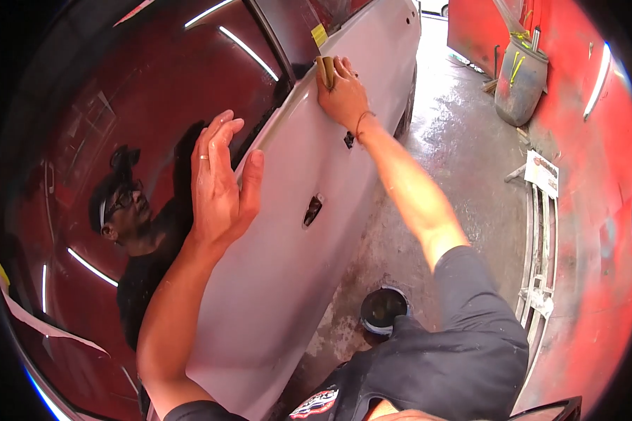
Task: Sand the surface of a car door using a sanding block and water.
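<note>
Tan pad [325, 72] held in right hand [344, 99], against pale car door [260, 309], near edge of dark window [70, 217]. Round bucket [379, 328] on floor [456, 182]: dark inside, contents unclear. Grey bin-like container [518, 98] near red wall [607, 189]; rod [536, 38] and yellow strips [517, 68] at its top. Pad shows along left side of right hand's fingers. Left hand [221, 186] raised, fingers extended, thumb apart; whether touching window, cannot tell.

A smudged red wall [591, 175] bordered a stained concrete floor [463, 151], which gleamed toward a bright opening [432, 21] beyond.
</note>
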The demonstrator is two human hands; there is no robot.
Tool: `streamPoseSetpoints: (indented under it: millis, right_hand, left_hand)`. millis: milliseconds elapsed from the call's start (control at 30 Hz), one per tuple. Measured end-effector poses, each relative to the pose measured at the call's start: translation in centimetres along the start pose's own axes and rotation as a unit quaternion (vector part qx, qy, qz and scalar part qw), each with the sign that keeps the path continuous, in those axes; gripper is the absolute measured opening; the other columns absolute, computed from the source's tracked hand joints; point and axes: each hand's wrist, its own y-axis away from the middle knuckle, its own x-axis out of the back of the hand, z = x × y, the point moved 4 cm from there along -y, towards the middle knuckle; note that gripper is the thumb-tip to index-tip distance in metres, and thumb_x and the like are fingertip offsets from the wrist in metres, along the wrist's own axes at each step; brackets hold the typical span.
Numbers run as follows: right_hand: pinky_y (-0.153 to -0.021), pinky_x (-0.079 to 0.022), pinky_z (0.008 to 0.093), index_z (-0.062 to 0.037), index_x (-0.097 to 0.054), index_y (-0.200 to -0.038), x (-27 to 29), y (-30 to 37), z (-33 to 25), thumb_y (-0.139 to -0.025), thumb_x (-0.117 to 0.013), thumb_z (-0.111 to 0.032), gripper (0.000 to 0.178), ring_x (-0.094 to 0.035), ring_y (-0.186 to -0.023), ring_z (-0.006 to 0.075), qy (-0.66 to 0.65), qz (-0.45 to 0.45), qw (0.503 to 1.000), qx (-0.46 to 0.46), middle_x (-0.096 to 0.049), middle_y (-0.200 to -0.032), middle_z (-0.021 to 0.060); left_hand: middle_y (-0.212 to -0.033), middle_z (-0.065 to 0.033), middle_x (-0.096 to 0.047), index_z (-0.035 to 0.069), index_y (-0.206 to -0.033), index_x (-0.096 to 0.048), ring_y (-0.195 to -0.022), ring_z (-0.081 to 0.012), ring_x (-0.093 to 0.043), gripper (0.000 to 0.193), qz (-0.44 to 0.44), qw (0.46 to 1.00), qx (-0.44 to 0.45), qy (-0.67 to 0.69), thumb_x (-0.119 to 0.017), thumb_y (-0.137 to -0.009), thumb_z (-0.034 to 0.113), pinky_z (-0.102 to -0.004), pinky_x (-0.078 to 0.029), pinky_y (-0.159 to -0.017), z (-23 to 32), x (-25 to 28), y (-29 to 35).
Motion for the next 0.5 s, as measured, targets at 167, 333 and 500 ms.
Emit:
streamPoseSetpoints:
  millis: [167,333,500]
  right_hand:
    - [-0.122,-0.019,0.0548,0.0128,-0.037,-0.145,-2.1,17.6,-12.9,-0.094,-0.056,-0.015,0.061,-0.026,-0.148,0.0473,-0.215,0.126,0.958,0.140,-0.032,-0.154,0.0336]
    - [-0.120,-0.021,0.0579,0.0151,-0.041,-0.140,-2.0,15.6,-6.7,-0.095,-0.054,-0.021,0.059,-0.030,-0.143,0.0535,-0.148,0.158,0.959,0.182,-0.036,-0.148,0.0394]
    - [-0.118,-0.023,0.0596,0.0162,-0.038,-0.140,-3.7,8.2,-2.8,-0.097,-0.051,-0.021,0.058,-0.034,-0.139,0.0562,-0.083,0.148,0.984,-0.059,-0.036,-0.146,0.0428]
  left_hand:
    - [-0.143,-0.0243,-0.047,-0.001,-0.134,-0.047,-0.132,-0.0383,-0.047,0.039,-0.035,0.998,-0.018,-0.051,-0.055,-0.101,0.020,-0.0471,-0.035,-0.111,-0.9,0.4,1.3]
    - [-0.145,-0.0233,-0.046,0.000,-0.132,-0.050,-0.133,-0.0389,-0.045,0.038,-0.057,0.997,-0.014,-0.057,-0.054,-0.102,0.021,-0.0472,-0.035,-0.111,0.9,-0.8,0.4]
    - [-0.143,-0.0195,-0.050,0.000,-0.132,-0.053,-0.137,-0.0362,-0.043,0.038,-0.112,0.981,-0.063,-0.144,-0.055,-0.100,0.022,-0.0514,-0.025,-0.118,0.8,-1.2,0.7]
